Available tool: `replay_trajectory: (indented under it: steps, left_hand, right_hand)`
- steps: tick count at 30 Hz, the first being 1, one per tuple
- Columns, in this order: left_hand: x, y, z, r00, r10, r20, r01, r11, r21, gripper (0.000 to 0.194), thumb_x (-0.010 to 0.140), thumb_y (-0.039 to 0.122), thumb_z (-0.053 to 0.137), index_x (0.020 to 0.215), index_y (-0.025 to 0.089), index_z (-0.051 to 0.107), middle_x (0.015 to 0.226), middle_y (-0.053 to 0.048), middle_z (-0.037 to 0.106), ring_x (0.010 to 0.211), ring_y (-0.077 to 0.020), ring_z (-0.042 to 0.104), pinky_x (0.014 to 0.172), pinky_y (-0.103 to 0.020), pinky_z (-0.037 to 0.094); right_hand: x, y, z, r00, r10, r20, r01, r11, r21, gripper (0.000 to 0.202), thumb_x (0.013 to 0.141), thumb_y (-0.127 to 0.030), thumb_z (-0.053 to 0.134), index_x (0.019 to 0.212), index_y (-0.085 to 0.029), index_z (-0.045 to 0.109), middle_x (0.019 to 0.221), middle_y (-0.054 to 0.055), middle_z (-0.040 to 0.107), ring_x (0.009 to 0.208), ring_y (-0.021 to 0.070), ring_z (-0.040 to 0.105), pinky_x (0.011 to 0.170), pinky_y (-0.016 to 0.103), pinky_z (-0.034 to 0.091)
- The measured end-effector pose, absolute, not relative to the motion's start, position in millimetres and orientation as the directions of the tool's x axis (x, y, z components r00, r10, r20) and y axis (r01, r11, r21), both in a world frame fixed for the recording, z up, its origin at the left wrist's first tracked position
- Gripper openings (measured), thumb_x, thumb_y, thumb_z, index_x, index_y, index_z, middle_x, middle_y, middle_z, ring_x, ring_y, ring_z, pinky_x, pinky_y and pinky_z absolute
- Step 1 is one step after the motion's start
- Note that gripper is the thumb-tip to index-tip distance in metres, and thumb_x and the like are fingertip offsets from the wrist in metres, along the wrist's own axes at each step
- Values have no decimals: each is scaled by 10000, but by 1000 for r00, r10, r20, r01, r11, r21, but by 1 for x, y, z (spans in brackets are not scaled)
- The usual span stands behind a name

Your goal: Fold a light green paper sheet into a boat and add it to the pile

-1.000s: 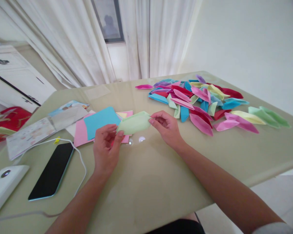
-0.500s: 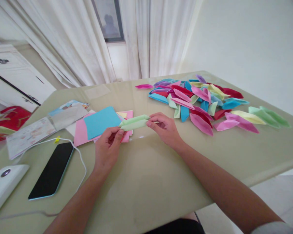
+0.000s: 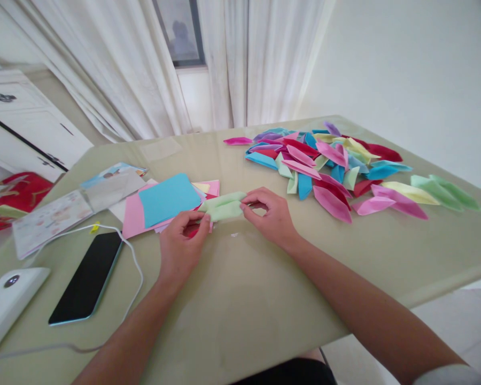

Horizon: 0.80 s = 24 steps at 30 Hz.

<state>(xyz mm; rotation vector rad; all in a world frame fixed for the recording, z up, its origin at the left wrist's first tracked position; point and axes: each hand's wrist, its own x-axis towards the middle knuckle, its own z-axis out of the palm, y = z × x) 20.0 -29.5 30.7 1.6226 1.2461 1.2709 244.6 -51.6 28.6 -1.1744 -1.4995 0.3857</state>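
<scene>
Pale green on top, the desk [image 3: 264, 289] is the largest thing I see, and I place everything by the black phone [image 3: 86, 278] lying on it. Well to the phone's right spreads the heap of folded paper pieces [image 3: 300, 155], pink, red, blue, yellow and green. Just beyond the phone, slightly right, lie the coloured sheets [image 3: 170, 198], blue over pink. A white device [image 3: 12, 305] sits left of the phone, and a white cable [image 3: 138, 262] curves around it. Right of the phone, I see both hands pinching one light green folded paper [image 3: 224, 206]: the left hand [image 3: 184, 240] at its left end, the right hand [image 3: 270, 216] at its right.
</scene>
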Motion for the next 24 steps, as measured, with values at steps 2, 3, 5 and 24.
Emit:
replay_trajectory:
  steps: [2,3,5,24]
  left_hand:
    - [20,-29,28,58,972,228,226,-236,945,209,811,315,854,983,205,808,855,-42,790,739,-199,726,719,-277,550]
    - [20,-28,26,66,974,218,221,-227,948,231,817,322,851,1011,204,805,852,-43,790,729,-198,727,712,-279,553]
    - [19,-26,25,88,968,233,247,-248,937,219,852,347,823,1024,212,809,878,-50,792,743,-200,725,727,-289,557]
    - [3,-14,13,511,757,406,584,-653,482,231,1019,279,553,1100,228,763,1035,-89,643,940,-269,656,860,-384,535]
  right_hand:
    - [245,-51,28,114,825,553,478,443,-759,83,907,-194,704,962,-223,759,968,61,733,859,189,718,819,350,653]
    - [245,-51,28,98,827,554,496,442,-747,115,902,-171,695,984,-220,759,974,60,731,853,185,714,814,343,648]
    - [247,-51,27,56,831,553,532,444,-721,167,899,-125,667,1000,-215,765,993,63,728,855,180,711,806,330,635]
    - [259,-47,19,-214,895,392,730,413,-544,179,927,-75,710,1022,-210,782,1253,109,656,1012,223,693,975,399,559]
